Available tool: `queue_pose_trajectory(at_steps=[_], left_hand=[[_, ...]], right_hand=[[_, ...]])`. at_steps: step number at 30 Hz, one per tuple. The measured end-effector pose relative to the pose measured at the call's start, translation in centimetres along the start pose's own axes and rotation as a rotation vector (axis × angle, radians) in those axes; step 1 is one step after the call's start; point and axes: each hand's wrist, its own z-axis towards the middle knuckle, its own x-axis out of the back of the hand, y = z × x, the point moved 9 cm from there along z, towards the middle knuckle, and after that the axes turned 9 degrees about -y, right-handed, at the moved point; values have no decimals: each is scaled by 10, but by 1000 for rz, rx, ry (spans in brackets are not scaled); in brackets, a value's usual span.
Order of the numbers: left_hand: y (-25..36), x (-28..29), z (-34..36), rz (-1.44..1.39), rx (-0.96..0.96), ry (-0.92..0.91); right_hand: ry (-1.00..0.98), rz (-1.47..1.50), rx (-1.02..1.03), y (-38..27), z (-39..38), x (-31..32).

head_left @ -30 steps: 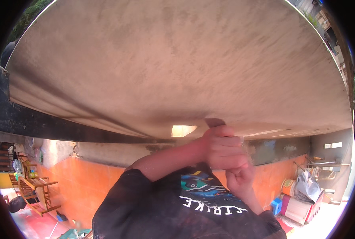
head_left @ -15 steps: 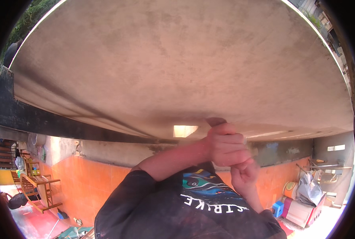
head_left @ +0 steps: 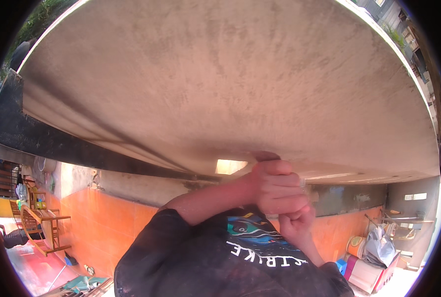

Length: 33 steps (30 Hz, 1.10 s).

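Note:
A broad pale plastered surface [head_left: 220, 84] arches overhead, with mottled patches and a dark streak at left. A dark flat blade [head_left: 267, 155] touches it just beyond my left hand [head_left: 275, 190], whose fingers are wrapped round the tool's handle. My right hand [head_left: 295, 223] is closed directly beneath the left one; what lies inside its fingers is hidden. Both forearms come up from my black printed shirt [head_left: 171, 257].
A dark beam [head_left: 52, 143] runs along the surface's left edge. Wooden chairs [head_left: 44, 225] stand on orange tiles [head_left: 101, 227] at left. At right, a silver-grey bag [head_left: 379, 247] rests on pink and red items beside a blue object [head_left: 340, 266]. A grey wall [head_left: 408, 193] stands behind.
Compared with half a second ago, my hands and the blade sit slightly lower and further left in the view. The overhead surface's near edge also appears lower. The grip looks unchanged.

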Motion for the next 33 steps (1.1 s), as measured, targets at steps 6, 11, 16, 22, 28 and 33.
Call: queue_pose_trajectory(at_steps=[6,11,16,22,28,33], left_hand=[[-1,-9,-9,-25,16,-77],[6,-17,-20,-142,-33,-140],[-2,7,-23,32,80,-35],[7,-11,-19,-21,-29,29],[10,-7,-7,-8,-17,76],[10,-11,-1,-67,-44,43]], right_hand=[[-231,697,-445,45,-21,-19],[-225,544,-273,41,-21,-15],[-267,284,-255,31,-7,-28],[-159,305,-372,36,-14,-3],[-119,183,-252,33,-26,1],[-55,358,-359,42,-27,2]])
